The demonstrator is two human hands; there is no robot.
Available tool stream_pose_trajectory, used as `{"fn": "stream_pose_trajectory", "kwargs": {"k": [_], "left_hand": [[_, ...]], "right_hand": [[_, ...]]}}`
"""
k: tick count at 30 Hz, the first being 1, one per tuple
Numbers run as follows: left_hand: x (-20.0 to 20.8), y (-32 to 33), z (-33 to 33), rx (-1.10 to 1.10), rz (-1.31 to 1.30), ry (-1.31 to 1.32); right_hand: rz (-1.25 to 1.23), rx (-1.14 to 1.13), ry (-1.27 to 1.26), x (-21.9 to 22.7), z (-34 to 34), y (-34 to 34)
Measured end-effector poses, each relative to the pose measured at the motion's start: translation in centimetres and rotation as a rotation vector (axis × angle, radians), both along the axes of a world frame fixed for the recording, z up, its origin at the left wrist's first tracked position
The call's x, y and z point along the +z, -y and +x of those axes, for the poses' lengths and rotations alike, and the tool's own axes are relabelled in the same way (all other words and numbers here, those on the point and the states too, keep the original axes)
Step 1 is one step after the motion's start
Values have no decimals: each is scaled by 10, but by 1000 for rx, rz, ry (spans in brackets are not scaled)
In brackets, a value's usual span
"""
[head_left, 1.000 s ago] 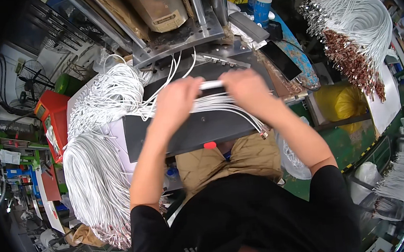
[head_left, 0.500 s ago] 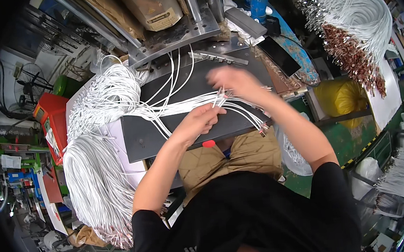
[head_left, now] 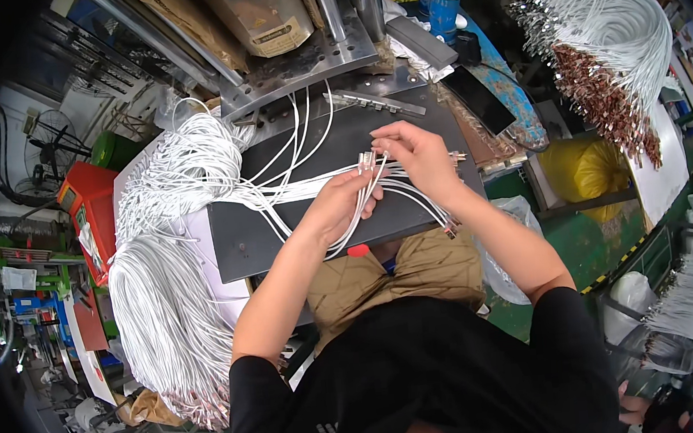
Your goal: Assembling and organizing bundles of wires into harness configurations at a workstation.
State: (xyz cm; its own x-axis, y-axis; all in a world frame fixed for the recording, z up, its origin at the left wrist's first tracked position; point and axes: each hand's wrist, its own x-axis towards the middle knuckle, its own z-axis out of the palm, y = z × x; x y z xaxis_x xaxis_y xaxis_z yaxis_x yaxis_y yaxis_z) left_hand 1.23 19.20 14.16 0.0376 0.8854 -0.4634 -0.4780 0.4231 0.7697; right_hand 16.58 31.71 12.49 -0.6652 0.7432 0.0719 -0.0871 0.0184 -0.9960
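Note:
My left hand (head_left: 344,203) is closed around a few white cables. Their metal-tipped connectors (head_left: 368,162) point up past my fingers, and the cables loop down toward the board's front edge. My right hand (head_left: 422,159) is pinched just beside these connectors. Whatever lies between its fingertips is too small to make out. Under both hands, a row of white cables (head_left: 286,190) runs across a black board (head_left: 254,245). Several cable ends (head_left: 450,230) lie at its right side.
A metal press plate (head_left: 301,74) with steel posts stands behind the board. White cable bundles (head_left: 165,315) pile up on the left; another bundle (head_left: 611,37) hangs far right. A black phone (head_left: 479,98) rests right of the press. A red box (head_left: 90,210) stands far left.
My right hand, blurred before, has come down to the connectors beside my left hand. The cables in my left hand now loop toward me. Part of another person appears at the lower right.

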Motion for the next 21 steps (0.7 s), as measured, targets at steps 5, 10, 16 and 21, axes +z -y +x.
{"fn": "stream_pose_trajectory", "kwargs": {"k": [5,10,16,21], "left_hand": [[-1,-1,-1,-8,-4,-21],[-18,-10,-2,-38,10,-62],[-19,-39,-30,184,100,-26],[-23,-63,-41,239,47,-16]], "right_hand": [[141,-34,72,5,-11,2],[59,208,171,14,-13,-12],[870,-83,391,28,15,-11],[952,108,773,19,9,-34]]}}
